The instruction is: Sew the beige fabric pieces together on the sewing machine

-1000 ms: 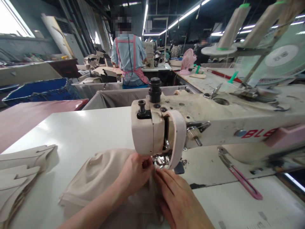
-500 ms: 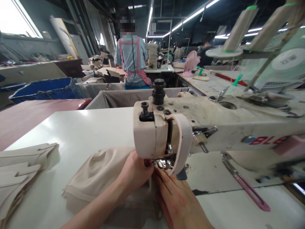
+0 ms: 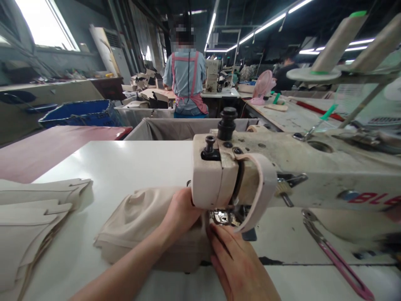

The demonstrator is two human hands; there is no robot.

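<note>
Beige fabric (image 3: 140, 225) lies at presser foot (image 3: 221, 217) of sewing machine (image 3: 282, 175); left hand (image 3: 181, 213) pinches it, right hand (image 3: 241, 263) presses flat, fingers together. Best w/ edge kept aligned, fingers off needle.

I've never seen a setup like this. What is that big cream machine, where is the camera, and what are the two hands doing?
The camera sits on the person's head, looking forward and down, so you see their own arms. The cream machine is an industrial sewing machine on a white table. The left hand rests on a piece of beige fabric, pressing it by the metal presser foot. The right hand lies flat just in front of that foot. A stack of cut beige pieces lies at the left. Thread cones stand above. Another person works farther back.
</note>
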